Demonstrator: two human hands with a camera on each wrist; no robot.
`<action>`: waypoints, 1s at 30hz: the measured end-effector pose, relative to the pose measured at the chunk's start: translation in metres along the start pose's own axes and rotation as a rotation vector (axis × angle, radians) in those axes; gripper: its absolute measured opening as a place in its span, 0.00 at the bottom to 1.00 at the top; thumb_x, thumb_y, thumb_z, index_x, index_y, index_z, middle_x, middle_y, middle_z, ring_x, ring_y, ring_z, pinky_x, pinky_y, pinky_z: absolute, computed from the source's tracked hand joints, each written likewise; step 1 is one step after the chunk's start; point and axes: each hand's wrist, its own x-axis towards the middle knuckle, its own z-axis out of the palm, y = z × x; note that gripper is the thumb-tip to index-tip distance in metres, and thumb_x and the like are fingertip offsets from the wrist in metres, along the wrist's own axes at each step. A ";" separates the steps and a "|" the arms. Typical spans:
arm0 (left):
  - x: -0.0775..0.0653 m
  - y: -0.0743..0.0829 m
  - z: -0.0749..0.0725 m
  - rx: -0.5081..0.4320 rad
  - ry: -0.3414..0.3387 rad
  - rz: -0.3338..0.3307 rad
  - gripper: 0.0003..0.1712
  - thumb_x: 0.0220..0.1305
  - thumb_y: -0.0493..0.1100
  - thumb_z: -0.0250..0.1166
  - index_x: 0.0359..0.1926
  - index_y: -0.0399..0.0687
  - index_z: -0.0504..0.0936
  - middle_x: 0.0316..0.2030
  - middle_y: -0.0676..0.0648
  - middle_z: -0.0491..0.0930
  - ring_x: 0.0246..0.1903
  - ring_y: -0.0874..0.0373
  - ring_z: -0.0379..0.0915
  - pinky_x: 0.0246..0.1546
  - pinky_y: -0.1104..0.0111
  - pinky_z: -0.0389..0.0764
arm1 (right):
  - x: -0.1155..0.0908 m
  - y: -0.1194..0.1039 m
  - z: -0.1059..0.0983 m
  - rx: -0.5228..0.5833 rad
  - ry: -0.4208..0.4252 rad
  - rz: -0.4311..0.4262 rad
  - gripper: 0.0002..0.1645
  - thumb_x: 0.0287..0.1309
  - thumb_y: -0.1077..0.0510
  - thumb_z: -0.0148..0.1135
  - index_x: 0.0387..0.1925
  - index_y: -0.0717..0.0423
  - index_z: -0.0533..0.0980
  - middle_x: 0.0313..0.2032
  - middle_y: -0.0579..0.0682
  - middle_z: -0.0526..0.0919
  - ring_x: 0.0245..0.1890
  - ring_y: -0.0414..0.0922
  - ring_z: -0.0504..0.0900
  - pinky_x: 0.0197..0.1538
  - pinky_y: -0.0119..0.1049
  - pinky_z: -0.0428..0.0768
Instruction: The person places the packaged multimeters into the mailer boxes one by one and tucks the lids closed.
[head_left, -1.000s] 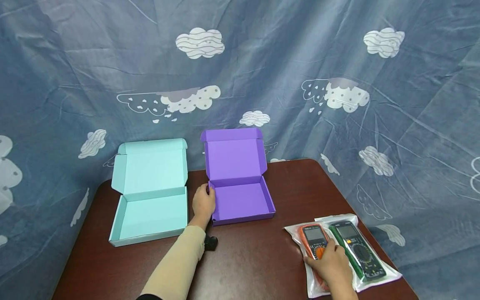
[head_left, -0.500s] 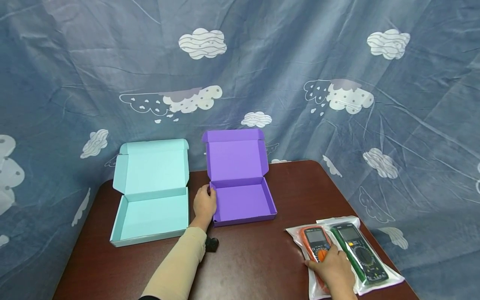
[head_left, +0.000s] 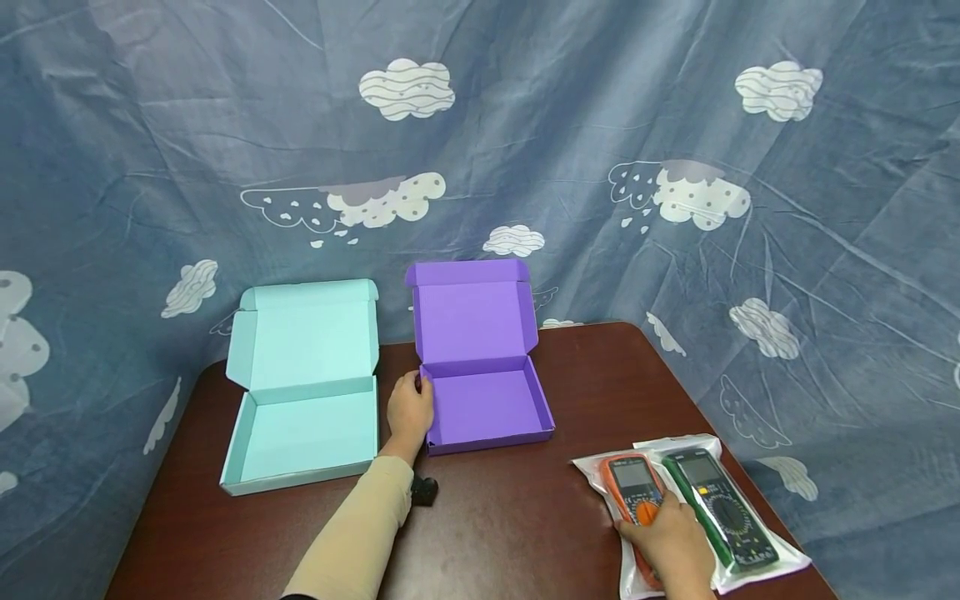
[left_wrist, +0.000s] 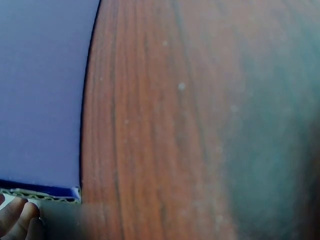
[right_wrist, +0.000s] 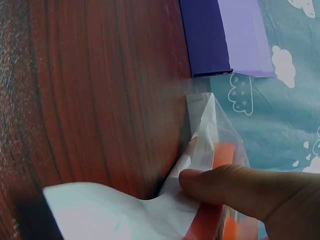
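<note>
From the far left, blue cloth (head_left: 112, 233) printed with white clouds hung in folds behind the table and down along both its sides. The table (head_left: 510, 525) was dark reddish-brown, its far corners rounded, its grain plain in the wrist views and a soft sheen lying on its near middle. On its left stood a mint box (head_left: 307, 437), lid raised. Next, an arm in a beige sleeve (head_left: 348, 525) reached in, and the left hand (head_left: 410, 412) gripped the left wall of a purple box (head_left: 487, 406), its lid also up in front of the cloth. Bare wood followed. Near the right edge, an orange multimeter (head_left: 632, 477) lay in a clear-fronted bag (head_left: 595, 468); the right hand (head_left: 675, 542) held it, thumb and fingers curled round its sides. Just beside it, rightmost, lay a bagged green-edged multimeter (head_left: 726, 507), close to the table's edge.
</note>
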 end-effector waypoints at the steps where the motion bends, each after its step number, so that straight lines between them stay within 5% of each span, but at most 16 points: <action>1: 0.000 -0.001 0.000 -0.001 0.001 0.000 0.22 0.76 0.48 0.57 0.60 0.36 0.80 0.52 0.36 0.82 0.53 0.38 0.79 0.55 0.46 0.77 | 0.000 0.000 0.000 0.001 -0.001 0.005 0.63 0.40 0.36 0.80 0.59 0.81 0.62 0.41 0.75 0.76 0.38 0.67 0.79 0.37 0.64 0.77; 22: 0.000 -0.003 0.003 -0.009 0.010 -0.004 0.22 0.76 0.48 0.57 0.60 0.36 0.80 0.50 0.37 0.82 0.52 0.39 0.79 0.54 0.47 0.77 | -0.005 -0.007 -0.004 0.058 0.004 -0.001 0.56 0.37 0.37 0.81 0.57 0.73 0.70 0.32 0.59 0.80 0.28 0.53 0.77 0.26 0.50 0.73; 30: 0.001 -0.003 0.003 -0.017 0.011 -0.012 0.22 0.76 0.48 0.57 0.60 0.37 0.80 0.50 0.37 0.82 0.51 0.40 0.79 0.53 0.47 0.78 | -0.004 -0.014 -0.009 0.055 -0.010 -0.026 0.58 0.37 0.36 0.80 0.61 0.70 0.69 0.34 0.61 0.80 0.29 0.53 0.77 0.26 0.48 0.72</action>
